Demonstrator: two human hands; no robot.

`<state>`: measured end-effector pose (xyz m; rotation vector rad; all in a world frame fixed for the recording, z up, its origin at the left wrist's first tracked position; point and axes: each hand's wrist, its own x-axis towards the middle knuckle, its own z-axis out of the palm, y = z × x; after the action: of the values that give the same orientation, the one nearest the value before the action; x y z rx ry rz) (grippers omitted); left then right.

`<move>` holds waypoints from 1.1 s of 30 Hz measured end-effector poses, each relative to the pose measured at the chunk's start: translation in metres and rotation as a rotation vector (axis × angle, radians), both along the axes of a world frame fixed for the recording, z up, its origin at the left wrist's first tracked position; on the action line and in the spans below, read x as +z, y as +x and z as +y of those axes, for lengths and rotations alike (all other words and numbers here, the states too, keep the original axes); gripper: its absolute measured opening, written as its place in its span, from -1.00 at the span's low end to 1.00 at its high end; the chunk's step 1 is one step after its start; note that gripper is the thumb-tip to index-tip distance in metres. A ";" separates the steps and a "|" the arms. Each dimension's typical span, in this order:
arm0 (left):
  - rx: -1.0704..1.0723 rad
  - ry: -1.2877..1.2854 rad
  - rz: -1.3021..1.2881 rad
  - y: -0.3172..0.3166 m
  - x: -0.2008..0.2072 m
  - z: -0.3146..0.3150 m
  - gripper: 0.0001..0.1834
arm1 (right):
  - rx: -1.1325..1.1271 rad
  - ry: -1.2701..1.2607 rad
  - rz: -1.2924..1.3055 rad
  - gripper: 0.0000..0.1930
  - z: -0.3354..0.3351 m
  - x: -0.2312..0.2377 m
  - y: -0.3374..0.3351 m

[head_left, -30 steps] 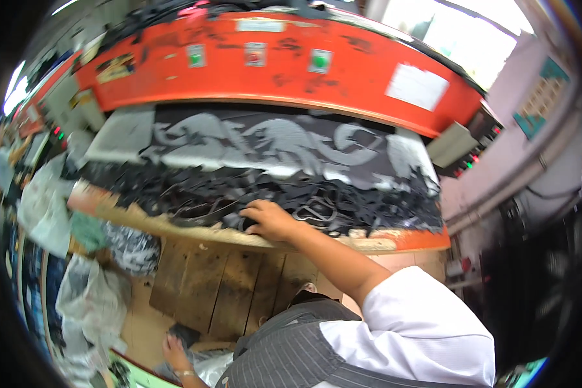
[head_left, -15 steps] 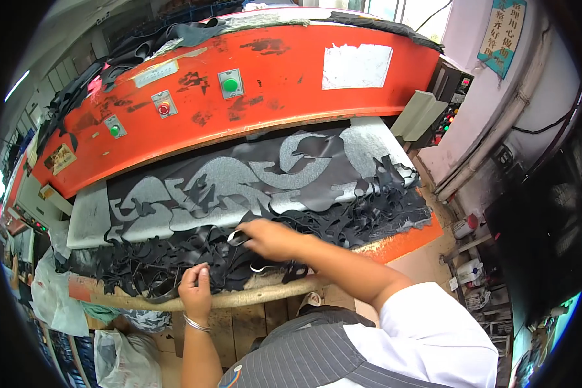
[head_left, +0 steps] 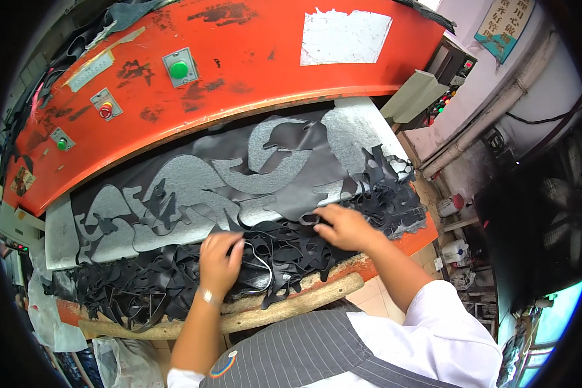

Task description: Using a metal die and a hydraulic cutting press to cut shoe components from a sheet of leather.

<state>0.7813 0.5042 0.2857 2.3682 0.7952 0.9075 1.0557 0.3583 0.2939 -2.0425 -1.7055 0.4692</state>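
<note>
A dark leather sheet with large curved cut-outs lies on a pale cutting board. Along the board's near edge runs a tangled heap of black leather scraps. My right hand is at the sheet's near edge, its thumb and forefinger closed on a small dark loop with a greyish rim. My left hand is over the scraps, near the sheet's lower edge; its fingers are bent and slightly smeared, and what they touch is hidden. Between the hands a thin whitish curved strip lies on the heap.
Behind the board rises an orange press with green and red buttons. A control box with lit buttons is at right. In front runs a worn wooden bar. Plastic bags hang or lie at lower left; bottles stand at right.
The view has shifted closer to the board. My right hand has moved right, to the sheet's near edge. My left hand has moved forward from the front edge onto the scraps.
</note>
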 end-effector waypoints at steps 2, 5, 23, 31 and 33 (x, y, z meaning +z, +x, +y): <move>-0.053 0.014 -0.015 0.053 -0.023 0.031 -0.83 | 0.061 -0.060 -0.053 -0.58 0.006 -0.011 -0.019; -0.008 0.047 0.100 0.102 -0.027 0.054 -0.80 | 0.171 -0.071 -0.089 -0.56 0.008 -0.026 -0.033; -0.045 -0.110 0.262 0.136 -0.040 0.102 -0.78 | -0.035 0.223 0.036 -0.58 0.082 -0.002 0.008; -0.005 -0.026 0.130 0.123 -0.056 0.103 -0.79 | -0.005 0.221 -0.005 -0.38 0.077 -0.051 -0.007; -0.079 -0.065 0.123 0.118 -0.054 0.109 -0.77 | -0.022 0.262 0.030 -0.39 0.073 -0.054 -0.004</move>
<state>0.8994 0.6131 0.2316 2.3981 0.7604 0.6988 1.0516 0.4312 0.2396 -1.8548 -1.6303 0.2523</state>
